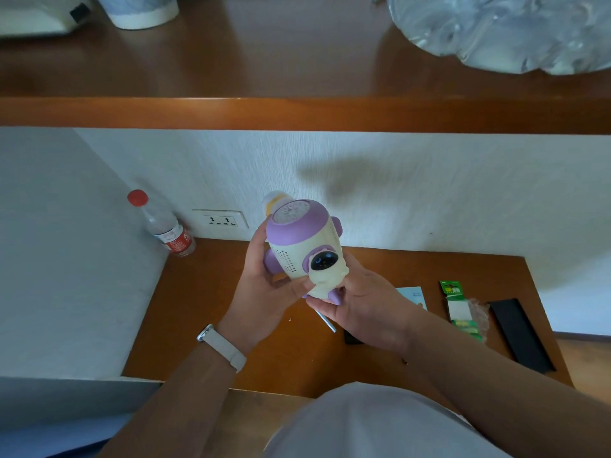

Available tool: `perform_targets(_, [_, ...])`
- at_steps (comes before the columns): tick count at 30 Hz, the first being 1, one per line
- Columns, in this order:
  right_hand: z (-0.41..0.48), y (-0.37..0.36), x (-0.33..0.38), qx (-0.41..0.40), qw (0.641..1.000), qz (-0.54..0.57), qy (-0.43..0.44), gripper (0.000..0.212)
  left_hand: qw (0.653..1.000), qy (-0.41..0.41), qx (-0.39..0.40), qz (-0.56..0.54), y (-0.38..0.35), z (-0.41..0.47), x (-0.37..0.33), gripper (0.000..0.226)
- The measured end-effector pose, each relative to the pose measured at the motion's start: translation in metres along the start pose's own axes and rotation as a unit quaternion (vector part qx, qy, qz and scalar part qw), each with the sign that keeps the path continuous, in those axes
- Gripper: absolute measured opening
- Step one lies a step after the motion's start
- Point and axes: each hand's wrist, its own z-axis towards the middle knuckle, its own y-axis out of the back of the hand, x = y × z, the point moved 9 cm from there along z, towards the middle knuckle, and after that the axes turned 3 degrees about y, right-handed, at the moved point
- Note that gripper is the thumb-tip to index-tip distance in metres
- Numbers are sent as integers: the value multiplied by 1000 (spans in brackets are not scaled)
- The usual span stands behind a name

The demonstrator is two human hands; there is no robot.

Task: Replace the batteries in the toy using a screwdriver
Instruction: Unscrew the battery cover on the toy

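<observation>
The left hand (264, 285) wraps its grip round the toy (304, 249), held above the desk (205, 309), and the right hand (360, 309) cups the toy's base in its grip. It is best to rotate it steadily to find where it opens, before reaching for the screwdriver (325, 322) beneath or the battery pack (458, 305) further right.

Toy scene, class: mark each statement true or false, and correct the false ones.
1. The left hand and right hand both hold the toy. True.
2. The bottle has a blue cap. False: its cap is red.
3. The battery pack lies on the table. True.
4. The toy rests on the table. False: it is held up above it.
5. The strap is on the right wrist. False: it is on the left wrist.
</observation>
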Motion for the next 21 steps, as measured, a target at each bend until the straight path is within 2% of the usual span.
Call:
perform_targets(2, [-3,1,-2,-18,999,48,-5,50,1000,-11,20,11,-3,2,-5,90])
perform_targets(3, [-5,0,-4,-10,993,116,-21,50,999,-15,28,13,-4,2,-7,92])
perform_targets(5, [-7,-9,-3,17,961,274,-39,44,999,-18,31,14,-2,2,-11,94])
perform_targets(6, [-7,-8,-9,6,951,306,-42,39,999,-21,30,18,-1,1,-12,97])
perform_targets(8, [-6,-1,-9,-13,966,253,-41,35,998,-33,30,32,1,-1,-15,102])
perform_targets(10, [-3,4,-11,-36,975,216,-43,44,998,-40,32,48,2,-3,-17,109])
perform_targets(13, [-4,6,-8,-42,973,228,-17,53,996,-59,28,66,2,-6,-26,114])
perform_targets(16, [-3,4,2,-7,971,238,-3,58,993,-86,24,82,1,-8,-37,113])
perform_targets(21, [1,7,19,49,966,252,-5,52,988,-123,25,89,0,-6,-56,111])
